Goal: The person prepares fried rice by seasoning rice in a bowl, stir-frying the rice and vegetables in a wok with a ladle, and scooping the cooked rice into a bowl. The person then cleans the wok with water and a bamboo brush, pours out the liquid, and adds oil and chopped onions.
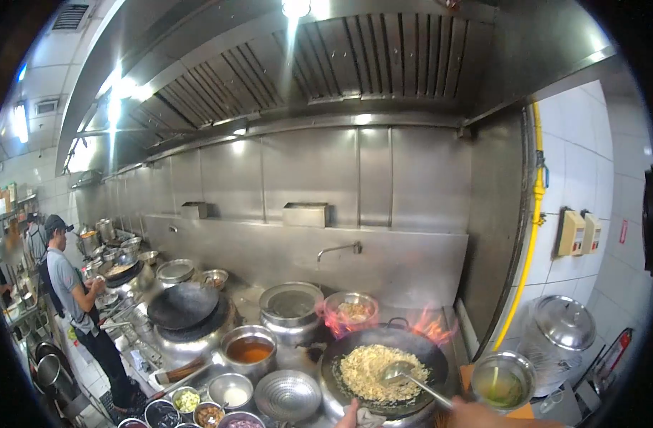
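At the lower right a large black wok [330,362] sits on a burner, with flames rising behind it. Fried rice [369,365] covers its middle. My right hand [477,414] is closed round the handle of a metal ladle [398,371], whose bowl rests in the rice. By the wok's near rim, my left hand [350,415] shows only in part at the bottom edge, its thumb against a pale folded cloth [370,419]. It grips the cloth at the rim; the other fingers are hidden.
A pot of brown liquid [249,351], a perforated strainer [288,396] and several ingredient bowls stand left of the wok. A bowl of yellowish liquid [503,381] is at right. Another black wok [184,307] sits farther left. A co-worker [73,285] stands at far left.
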`<move>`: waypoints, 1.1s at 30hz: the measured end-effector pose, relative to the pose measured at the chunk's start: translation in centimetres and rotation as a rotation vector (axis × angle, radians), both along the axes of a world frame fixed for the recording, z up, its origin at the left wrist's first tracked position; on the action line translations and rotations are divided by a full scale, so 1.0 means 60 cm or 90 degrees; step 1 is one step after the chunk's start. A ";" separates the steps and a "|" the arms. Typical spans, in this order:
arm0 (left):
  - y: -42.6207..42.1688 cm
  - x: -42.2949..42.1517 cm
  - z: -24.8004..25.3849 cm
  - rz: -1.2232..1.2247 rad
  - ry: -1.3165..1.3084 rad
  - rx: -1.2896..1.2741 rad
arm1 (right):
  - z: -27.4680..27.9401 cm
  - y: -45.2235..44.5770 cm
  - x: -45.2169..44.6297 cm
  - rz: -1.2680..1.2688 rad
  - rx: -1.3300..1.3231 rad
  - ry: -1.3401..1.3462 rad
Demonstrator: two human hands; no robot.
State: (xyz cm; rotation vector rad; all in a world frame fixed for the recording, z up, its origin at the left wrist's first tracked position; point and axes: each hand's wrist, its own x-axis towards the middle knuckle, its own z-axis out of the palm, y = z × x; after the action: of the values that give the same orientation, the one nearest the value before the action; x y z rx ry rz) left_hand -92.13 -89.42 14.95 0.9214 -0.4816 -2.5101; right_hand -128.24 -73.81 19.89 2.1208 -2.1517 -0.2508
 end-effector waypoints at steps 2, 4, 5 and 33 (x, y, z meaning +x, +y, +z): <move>-0.018 -0.021 0.007 0.023 -0.026 -0.006 | 0.152 -0.001 0.046 -0.102 0.140 -0.167; 0.014 -0.011 0.081 0.033 -0.047 0.038 | 0.298 0.025 0.120 -0.175 0.197 -0.208; 0.026 -0.010 0.107 0.039 -0.053 0.063 | 0.289 0.037 0.123 -0.163 0.163 -0.186; 0.133 0.018 0.191 0.125 -0.092 -0.009 | 0.341 0.135 -0.085 -0.175 0.326 -0.592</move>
State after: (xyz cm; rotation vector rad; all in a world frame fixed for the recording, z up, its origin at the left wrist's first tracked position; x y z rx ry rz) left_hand -91.05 -81.42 26.42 1.0947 -0.4303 -2.2728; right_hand -133.33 -65.73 40.35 2.5164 -3.1860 0.2683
